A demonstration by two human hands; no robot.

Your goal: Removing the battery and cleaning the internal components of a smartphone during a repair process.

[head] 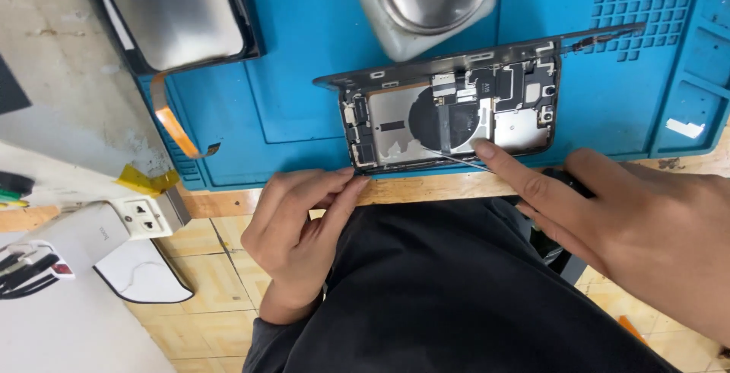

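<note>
Opened smartphone rear housing (449, 118), internals exposed: dark round charging coil at centre, silver shielding plates, small connectors and a camera cutout toward the right end. Lying on a blue silicone repair mat (304, 76), near the mat's front edge, long axis running left to right, slightly tilted up at the right. Directly ahead of both hands, between them.

Left hand (300, 228) at the housing's lower left corner, fingers bunched and mostly closed, fingertips touching or pinching the frame edge there; nothing else held. Right hand (631, 228) reaching in from the right, index finger extended, its tip pressing on the lower middle of the housing near the coil. Thin metal tweezers (456, 158) running under that finger, tip pointing left along the housing's lower edge; remaining fingers curled around a dark handle, grip itself partly hidden. Right hand nearer to the coil area, left nearer to the corner.

Further out: detached display panel (175, 12) lying face down at the mat's upper left, orange flex cable (171, 126) trailing from it. Grey rounded pad with a metal disc (426, 0) above the housing. White power strip (144, 217) at the left, off the mat. Dark clothing filling the lower frame, tiled floor below.
</note>
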